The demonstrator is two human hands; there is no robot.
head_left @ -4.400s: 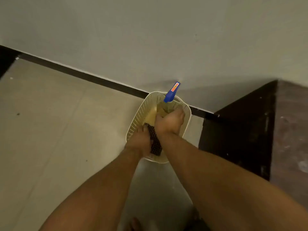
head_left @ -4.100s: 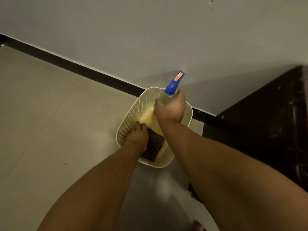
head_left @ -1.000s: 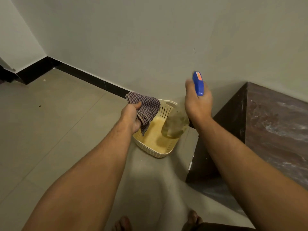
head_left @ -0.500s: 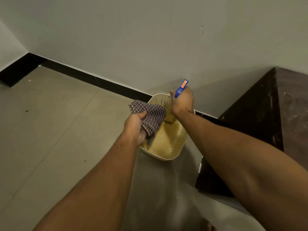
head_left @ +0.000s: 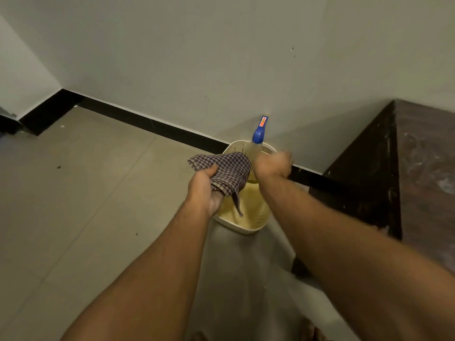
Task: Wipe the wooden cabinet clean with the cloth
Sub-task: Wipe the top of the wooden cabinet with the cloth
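Both forearms reach out over the tiled floor (head_left: pixel 73 205). The left hand (head_left: pixel 204 190) has its fingers curled round the checked cloth (head_left: pixel 227 172), which bunches out beyond the knuckles and hangs over the cream basket (head_left: pixel 246 228). Just right of it, the right hand (head_left: pixel 273 164) is blurred at the spray bottle (head_left: pixel 258 136); whether its fingers grasp it cannot be told. The wooden cabinet (head_left: pixel 423 168) stands well right of both hands, apart from the cloth.

Left hand (head_left: pixel 204 190) clenched; right hand (head_left: pixel 273 164) blurred, seemingly curled.
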